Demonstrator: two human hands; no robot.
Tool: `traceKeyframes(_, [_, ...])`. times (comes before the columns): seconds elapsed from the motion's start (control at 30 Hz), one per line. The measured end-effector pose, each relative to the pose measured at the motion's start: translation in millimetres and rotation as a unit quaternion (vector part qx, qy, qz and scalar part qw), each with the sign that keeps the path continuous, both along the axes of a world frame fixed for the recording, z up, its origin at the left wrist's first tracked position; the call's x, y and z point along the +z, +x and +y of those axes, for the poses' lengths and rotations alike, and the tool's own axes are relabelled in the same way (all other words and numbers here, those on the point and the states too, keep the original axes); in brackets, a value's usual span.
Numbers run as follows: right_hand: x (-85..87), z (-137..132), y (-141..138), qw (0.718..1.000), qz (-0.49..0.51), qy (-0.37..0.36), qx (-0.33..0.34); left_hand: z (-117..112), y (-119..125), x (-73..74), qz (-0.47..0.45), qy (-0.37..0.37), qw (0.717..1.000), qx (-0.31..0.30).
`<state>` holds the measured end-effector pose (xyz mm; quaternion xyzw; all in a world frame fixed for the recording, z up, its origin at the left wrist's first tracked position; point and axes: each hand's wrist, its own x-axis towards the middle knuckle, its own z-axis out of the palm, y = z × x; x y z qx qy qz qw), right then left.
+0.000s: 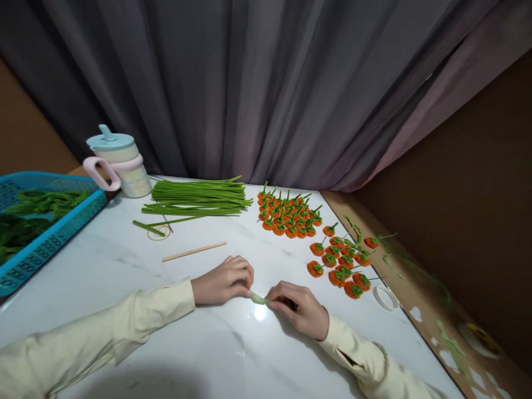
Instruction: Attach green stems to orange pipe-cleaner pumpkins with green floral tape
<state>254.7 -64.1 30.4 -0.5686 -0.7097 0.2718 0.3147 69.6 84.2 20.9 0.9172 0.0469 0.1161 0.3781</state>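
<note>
My left hand (228,280) and my right hand (300,306) are both closed in a pinch. Stretched between their fingertips is a short pale green strip (258,299), which looks like floral tape; its ends are hidden by my fingers. Beyond my left hand, a thin wooden stick (194,251) lies on the white marbled tabletop (174,343). Farther back rests a bundle of green pipe cleaners (199,194). Small orange pumpkin-like pieces with green tops and stems (286,216) sit in a dense group, and a looser cluster of similar pieces (338,257) lies to the right of it.
A blue plastic basket (54,241) with green fuzzy pieces stands at the left, beside a lidded tumbler (124,166) with a pink handle. A rubber band (159,233) lies near the pipe cleaners. One white tape ring (385,298) is at the table's right edge. Curtains hang behind.
</note>
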Motion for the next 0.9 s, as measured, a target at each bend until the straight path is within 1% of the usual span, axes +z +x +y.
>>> traceKeyframes(0.07, [5.8,-3.4,3.1,0.999,-0.003,-0.032,-0.028,-0.6,6.9,-0.4,-0.004,-0.014,1.0,-0.01])
traceKeyframes(0.13, [12.7,-4.4,6.5,0.995,0.013,-0.08,-0.049,-0.9,15.0,-1.1,-0.007,-0.031,0.999,-0.017])
traceKeyframes(0.23, [19.1,2.5,7.3,0.987,0.059,-0.141,-0.048,-0.8,28.6,-2.7,-0.006,-0.07,0.997,-0.033])
traceKeyframes(0.3, [17.5,12.3,2.9,0.983,0.089,-0.151,-0.05,0.0,36.4,-3.8,-0.005,-0.095,0.995,-0.044])
traceKeyframes(0.37, [10.6,23.3,-4.2,0.976,0.135,-0.156,-0.072,2.1,41.4,-4.5,-0.007,-0.104,0.993,-0.049])
traceKeyframes(0.43, [0.5,33.0,-11.3,0.955,0.228,-0.169,-0.091,5.4,43.3,-5.0,-0.008,-0.112,0.993,-0.043])
traceKeyframes(0.47, [-4.9,36.8,-14.0,0.942,0.273,-0.17,-0.096,7.2,43.4,-5.2,-0.007,-0.123,0.992,-0.036])
traceKeyframes(0.57, [-18.5,43.4,-17.9,0.901,0.386,-0.179,-0.082,10.6,42.5,-6.2,0.008,-0.225,0.974,-0.009])
traceKeyframes(0.63, [-23.9,44.9,-17.7,0.881,0.429,-0.188,-0.07,10.4,42.1,-7.1,0.024,-0.3,0.954,-0.003])
traceKeyframes(0.7, [-26.4,45.3,-16.7,0.87,0.451,-0.188,-0.067,9.1,42.2,-7.3,0.036,-0.348,0.937,0.006])
traceKeyframes(0.73, [-27.0,45.4,-16.2,0.867,0.457,-0.188,-0.068,8.7,42.5,-7.0,0.04,-0.358,0.933,0.015])
traceKeyframes(0.8, [-27.7,45.8,-15.5,0.86,0.469,-0.187,-0.072,10.6,44.5,-5.2,0.036,-0.35,0.935,0.045])
traceKeyframes(0.87, [-28.1,46.4,-15.5,0.854,0.48,-0.185,-0.079,17.2,49.8,-2.5,0.007,-0.311,0.945,0.098])
traceKeyframes(0.9, [-28.2,46.7,-15.7,0.852,0.482,-0.186,-0.08,22.1,54.3,-1.3,-0.019,-0.279,0.95,0.135])
